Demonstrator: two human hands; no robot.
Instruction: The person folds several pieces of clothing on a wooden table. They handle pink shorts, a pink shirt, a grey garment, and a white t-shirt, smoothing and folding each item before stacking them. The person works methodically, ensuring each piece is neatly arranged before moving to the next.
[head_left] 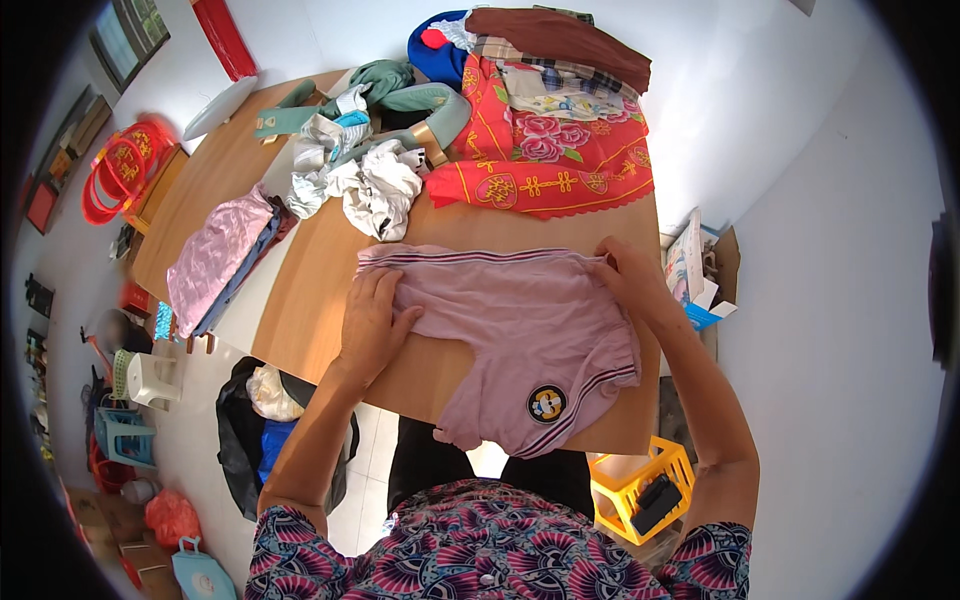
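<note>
Pink pants [510, 300] with dark-and-white side stripes and a round patch lie spread on the wooden table [300, 320]. One leg stretches left along the top; the other hangs toward the near edge. On the end of the left-pointing leg rests my left hand [375, 315], its fingers stretched out and the thumb apart. My right hand [632, 280] pinches the striped edge at the upper right corner of the pants.
Beyond the pants sit crumpled white clothes [380, 190] and a red flowered cloth [560, 160] under folded garments. A folded pink garment [220, 245] lies at left. Below are a black bag [237, 430] and yellow stool [640, 490]; a wall [830, 260] stands right.
</note>
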